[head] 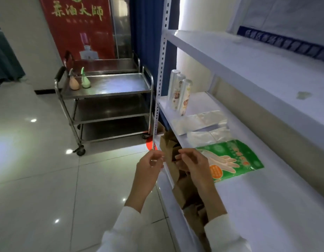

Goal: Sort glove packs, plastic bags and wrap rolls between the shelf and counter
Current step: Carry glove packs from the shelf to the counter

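Note:
A green glove pack (235, 151) lies flat on the middle board of the white shelf (266, 206), just right of my right hand. Behind it lie two stacks of clear plastic bags (199, 120), the nearer stack (210, 136) touching the pack's far edge. Three wrap rolls (179, 91) stand upright at the board's far end. My left hand (150, 166) and my right hand (194, 164) hover close together at the shelf's front edge, fingers curled. A pale glint shows between the left fingers; I cannot tell if it is a held thing.
Brown cardboard boxes (185, 193) sit under the middle board, below my hands. A steel trolley (106, 84) stands to the left on the tiled floor, carrying two small spray bottles (79, 82). A red banner (81, 28) hangs on the wall behind it. The shelf's upper board (248, 57) overhangs.

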The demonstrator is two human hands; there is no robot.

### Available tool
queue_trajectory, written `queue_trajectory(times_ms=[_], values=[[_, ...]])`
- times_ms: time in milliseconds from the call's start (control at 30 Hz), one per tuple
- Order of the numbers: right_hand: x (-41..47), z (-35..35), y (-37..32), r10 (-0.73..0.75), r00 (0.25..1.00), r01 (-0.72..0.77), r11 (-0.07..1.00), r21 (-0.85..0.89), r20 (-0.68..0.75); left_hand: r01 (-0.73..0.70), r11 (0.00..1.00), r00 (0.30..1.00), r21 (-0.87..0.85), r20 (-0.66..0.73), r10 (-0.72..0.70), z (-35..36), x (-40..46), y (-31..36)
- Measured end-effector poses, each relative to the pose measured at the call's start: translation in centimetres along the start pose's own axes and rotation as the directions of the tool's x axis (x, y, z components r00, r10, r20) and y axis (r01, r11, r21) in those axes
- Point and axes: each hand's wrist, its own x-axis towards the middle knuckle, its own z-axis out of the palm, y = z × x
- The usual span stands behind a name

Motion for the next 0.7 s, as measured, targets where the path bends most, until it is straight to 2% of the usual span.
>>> queue_trajectory(times_ms=[167, 300, 400, 567, 700], values=[[1.6, -3.7, 0.4, 0.034, 0.986, -0.027, 0.999, 0.040, -0.162, -0.068, 0.998, 0.979, 0.001, 0.192, 0.066, 4.3, 5.0, 1.2], [2.0, -7.4, 1.8, 0.084, 0.944, -0.067, 0.996, 0.064, -0.320, -0.135, 0.990, 0.944, 0.042, 0.308, 0.116, 8.7, 7.6, 2.2], [1.6, -9.9, 3.4, 0.149, 0.891, -0.120, 0.988, 0.094, -0.428, -0.221, 0.969, 0.910, 0.109, 0.380, 0.165, 11.7, 8.8, 2.4], [1.1, -13.1, 6.0, 0.190, 0.769, -0.192, 0.979, 0.063, -0.610, -0.397, 0.908, 0.801, 0.132, 0.533, 0.273, 15.5, 10.5, 2.4], [0.5, -14.3, 7.2, 0.217, 0.695, -0.295, 0.955, 0.003, -0.685, -0.441, 0.885, 0.753, 0.150, 0.599, 0.273, 17.6, 11.7, 2.5]])
